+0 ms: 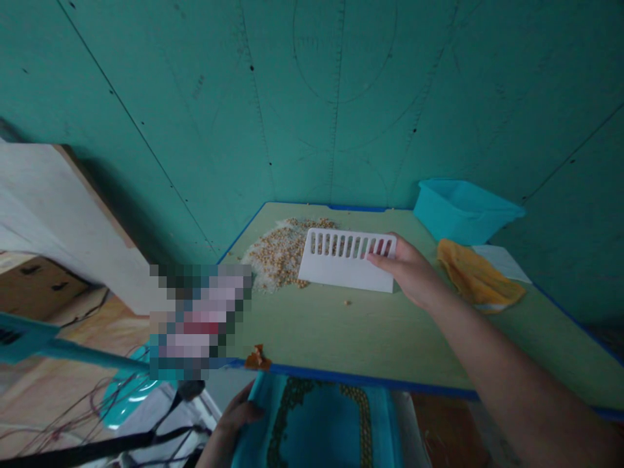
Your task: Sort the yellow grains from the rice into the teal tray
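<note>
My right hand grips the right end of a white slotted plastic scraper standing on its long edge on the green table. Its fingers poke through the slots. The scraper's left end sits against a pile of small tan grains spread at the table's far left corner. My left hand is below the table's front edge, fingers curled on the rim of a teal patterned tray.
A teal plastic bin stands at the back right, with a crumpled orange cloth and a white sheet beside it. One stray grain and an orange scrap lie on the table. Cables lie on the floor at left.
</note>
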Tool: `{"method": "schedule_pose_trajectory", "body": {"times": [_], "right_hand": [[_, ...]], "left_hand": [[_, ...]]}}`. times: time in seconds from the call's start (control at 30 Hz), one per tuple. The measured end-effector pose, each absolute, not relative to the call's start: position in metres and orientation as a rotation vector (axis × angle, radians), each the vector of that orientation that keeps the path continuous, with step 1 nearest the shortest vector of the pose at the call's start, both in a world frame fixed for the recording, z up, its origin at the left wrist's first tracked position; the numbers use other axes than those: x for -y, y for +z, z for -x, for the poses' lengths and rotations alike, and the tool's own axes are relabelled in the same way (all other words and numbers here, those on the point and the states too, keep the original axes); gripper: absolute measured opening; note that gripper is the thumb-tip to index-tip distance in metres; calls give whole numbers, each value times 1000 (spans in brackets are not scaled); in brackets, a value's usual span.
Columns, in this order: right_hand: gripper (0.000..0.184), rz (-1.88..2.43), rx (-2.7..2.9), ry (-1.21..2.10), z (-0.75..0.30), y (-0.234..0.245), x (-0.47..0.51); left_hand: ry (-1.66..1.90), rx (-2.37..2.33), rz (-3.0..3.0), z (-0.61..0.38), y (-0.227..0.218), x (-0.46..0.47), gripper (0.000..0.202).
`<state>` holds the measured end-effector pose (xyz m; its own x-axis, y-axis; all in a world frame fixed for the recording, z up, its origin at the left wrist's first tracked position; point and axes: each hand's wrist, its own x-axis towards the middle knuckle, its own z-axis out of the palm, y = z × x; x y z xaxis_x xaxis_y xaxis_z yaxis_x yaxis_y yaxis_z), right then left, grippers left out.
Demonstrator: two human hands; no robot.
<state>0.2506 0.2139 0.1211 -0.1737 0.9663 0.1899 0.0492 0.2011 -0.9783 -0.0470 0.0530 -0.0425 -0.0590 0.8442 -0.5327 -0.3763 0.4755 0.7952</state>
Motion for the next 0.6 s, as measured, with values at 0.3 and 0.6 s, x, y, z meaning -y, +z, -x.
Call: {"method": "schedule_pose_trajectory", "body": {"times": [0.3,0.6], "right_hand": [[21,1013,1490,1173,-249,121,-213],[24,974,1509,1204,-247,123,-209]], "left_hand": [[1049,-1263,-475,48,-39,-52,28],[1029,-1260,-462,46,-41,-53,29]]}}
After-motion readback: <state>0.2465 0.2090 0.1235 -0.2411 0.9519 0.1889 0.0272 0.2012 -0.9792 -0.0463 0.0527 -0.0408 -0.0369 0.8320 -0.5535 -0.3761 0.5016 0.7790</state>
